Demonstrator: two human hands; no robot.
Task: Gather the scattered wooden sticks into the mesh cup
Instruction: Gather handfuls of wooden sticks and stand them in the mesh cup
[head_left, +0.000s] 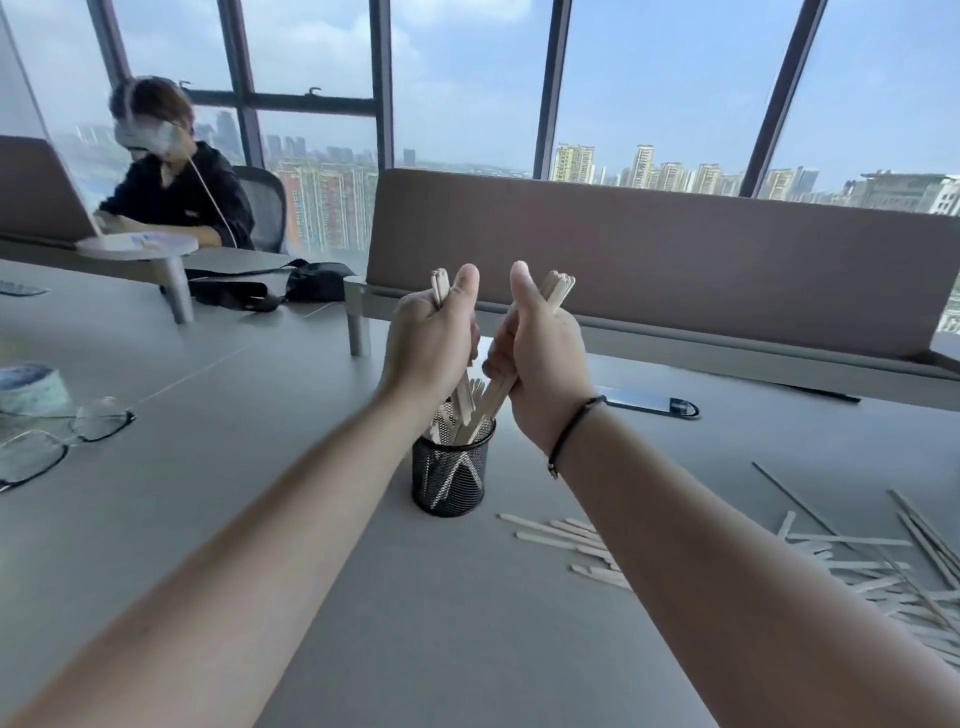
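- We see the left hand (434, 332) closed in a fist around a bundle of sticks (440, 288), thumb up; the stick tops poke out above the fist and the lower ends run down toward the cup (451, 475).
- The right hand (537, 358) is likewise closed on a second bundle (558, 288), thumb raised, with a dark cord bracelet (571, 431) on the wrist.
- Both fists sit just above the cup, almost touching each other; our palms and curled fingers hide the middle of each bundle, so we cannot count the sticks held.
- The cup stands upright on the table (260, 519), near the centre of the view, with sticks already standing in it; the left forearm covers part of its rim at 10 o'clock.
- Loose sticks (852, 566) lie scattered on the table at 4 o'clock from the cup, well apart from it; the right forearm hides part of the pile and the frame edge cuts off the rest.
- A few thin dark rods (795, 499) lie among them; we cannot tell what they are.
- Glasses (57, 436) rest at 9 o'clock, partly cut off by the left edge, beside a tape roll (31, 389).
- A flat dark object (649, 402) lies past the right wrist, hard to make out.
- Another person (171, 192) sits at 11 o'clock, behind a divider (649, 260).
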